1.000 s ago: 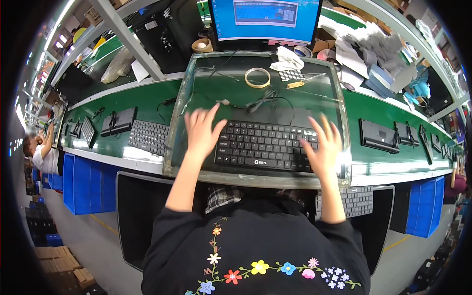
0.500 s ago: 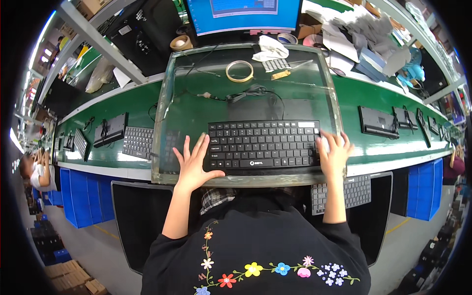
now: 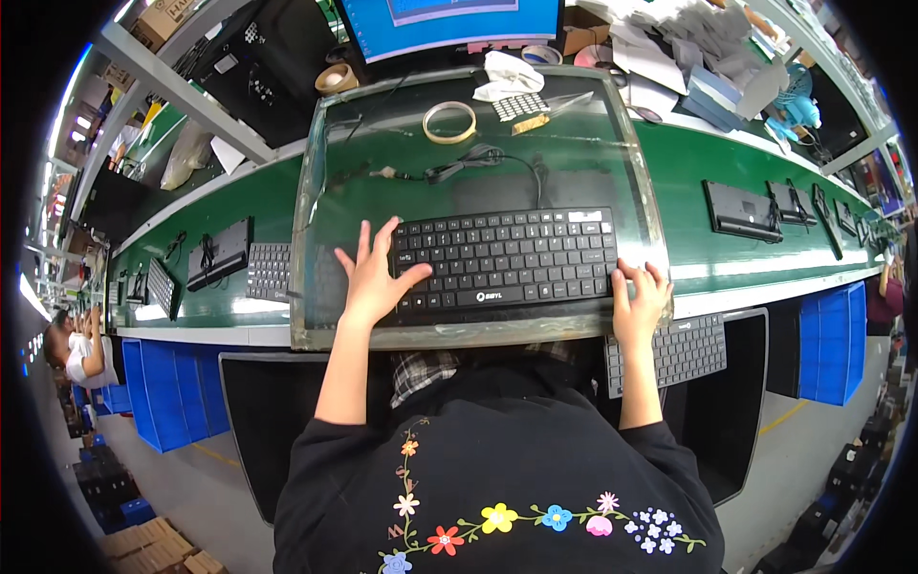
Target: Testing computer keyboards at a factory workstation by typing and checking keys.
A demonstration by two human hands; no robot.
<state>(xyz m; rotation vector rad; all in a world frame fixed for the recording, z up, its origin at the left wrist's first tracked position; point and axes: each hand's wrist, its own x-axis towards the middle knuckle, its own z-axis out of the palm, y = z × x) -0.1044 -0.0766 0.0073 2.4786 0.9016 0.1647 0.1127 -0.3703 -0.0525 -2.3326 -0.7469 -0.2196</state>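
A black keyboard [image 3: 507, 256] with white-marked keys lies on the glass-topped work surface [image 3: 402, 335] in front of me, its cable running off the far side. My left hand [image 3: 371, 279] is at its left end, open, fingers spread and pointing away from me. The left thumb reaches over the keyboard's left keys. At the right end, my right hand [image 3: 641, 298] rests against the keyboard's edge with fingers bent and apart. The bundled cable [image 3: 469, 165] lies on the glass beyond the keyboard.
Beyond the cable are a tape roll [image 3: 449, 122], a white cloth [image 3: 516, 77] and a sheet of black key stickers [image 3: 521, 107]. A lit monitor [image 3: 449, 24] stands behind. More keyboards [image 3: 270, 271] flank me on the green bench [image 3: 688, 268]. Another keyboard [image 3: 693, 352] sits below my right forearm.
My left thumb has moved from the keyboard's near edge onto its left side. My right hand has slid nearer along the right edge, its fingers more bent. The view has shifted and tilted slightly.
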